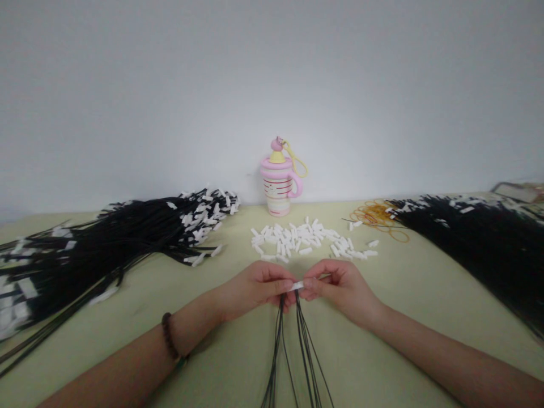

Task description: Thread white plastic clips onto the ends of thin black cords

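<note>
Near the table's middle, my left hand (267,283) and my right hand (335,286) meet fingertip to fingertip. Between them is a small white connector (297,285), pinched at its left end by my left thumb and fingers and at its right end by my right ones. Thin black wires (302,334) hang from it toward the front edge in two bunches, one below the left fingertips and one below the connector's middle. How the wires sit in the connector is hidden by the fingers. Just behind my hands lies a loose pile of white connectors (293,239).
A large bundle of black wires (127,232) with white ends covers the left side, and another wire bundle (467,243) lies on the right. Yellow rubber bands (374,215) sit beside that one. A pink-lidded cup (278,184) stands by the wall.
</note>
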A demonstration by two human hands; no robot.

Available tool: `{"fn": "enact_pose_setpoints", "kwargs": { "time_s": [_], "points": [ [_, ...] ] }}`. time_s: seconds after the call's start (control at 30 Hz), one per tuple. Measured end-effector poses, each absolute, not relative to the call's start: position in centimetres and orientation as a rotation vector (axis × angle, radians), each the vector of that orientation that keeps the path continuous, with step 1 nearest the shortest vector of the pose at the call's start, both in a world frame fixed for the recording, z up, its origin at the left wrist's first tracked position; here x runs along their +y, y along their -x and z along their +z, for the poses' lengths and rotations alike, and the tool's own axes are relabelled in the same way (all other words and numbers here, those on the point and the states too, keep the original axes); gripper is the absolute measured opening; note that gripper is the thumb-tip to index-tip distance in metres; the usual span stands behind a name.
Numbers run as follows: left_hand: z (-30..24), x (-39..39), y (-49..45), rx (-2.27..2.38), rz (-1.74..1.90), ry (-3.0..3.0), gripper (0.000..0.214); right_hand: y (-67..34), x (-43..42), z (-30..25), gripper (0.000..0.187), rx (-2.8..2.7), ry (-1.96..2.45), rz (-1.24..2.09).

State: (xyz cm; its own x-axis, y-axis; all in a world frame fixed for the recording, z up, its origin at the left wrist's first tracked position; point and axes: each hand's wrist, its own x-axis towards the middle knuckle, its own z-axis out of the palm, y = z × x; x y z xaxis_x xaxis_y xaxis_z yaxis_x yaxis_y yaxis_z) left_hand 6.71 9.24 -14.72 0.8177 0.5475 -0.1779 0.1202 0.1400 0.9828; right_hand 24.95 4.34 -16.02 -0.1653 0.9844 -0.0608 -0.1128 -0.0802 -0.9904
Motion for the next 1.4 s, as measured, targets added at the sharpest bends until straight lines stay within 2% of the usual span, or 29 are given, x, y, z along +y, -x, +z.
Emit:
{"fn": "enact_pose_setpoints", "kwargs": {
  "time_s": [0.4, 0.6, 1.0, 1.23, 1.37, 1.4],
  "points": [
    [-14.1, 8.4, -7.5, 0.735, 0.363, -1.562, 0.025, -24.6, 3.9, -16.1, 0.026, -1.257, 1.1, 1.429],
    [-14.1, 8.3, -7.5, 0.686, 0.443, -1.483, 0.024, -24.7, 4.0, -15.6, 0.033, -1.222, 0.905, 1.434],
    [-15.2, 8.8, -7.1, 0.636, 0.529, -1.436, 0.022, -23.4, 2.4, -15.8, 0.023, -1.502, 1.08, 1.397],
    [-15.4, 9.0, -6.9, 0.582, 0.518, -1.311, 0.017, -23.7, 2.8, -15.8, 0.021, -1.489, 1.053, 1.486],
    [-15.3, 9.2, -6.7, 0.567, 0.548, -1.14, 0.015, -24.4, 3.3, -15.2, 0.017, -1.415, 1.058, 1.698],
    [-15.2, 9.3, -6.7, 0.574, 0.552, -1.095, 0.014, -24.8, 3.5, -14.8, 0.021, -1.385, 1.042, 1.77]
  ]
}}
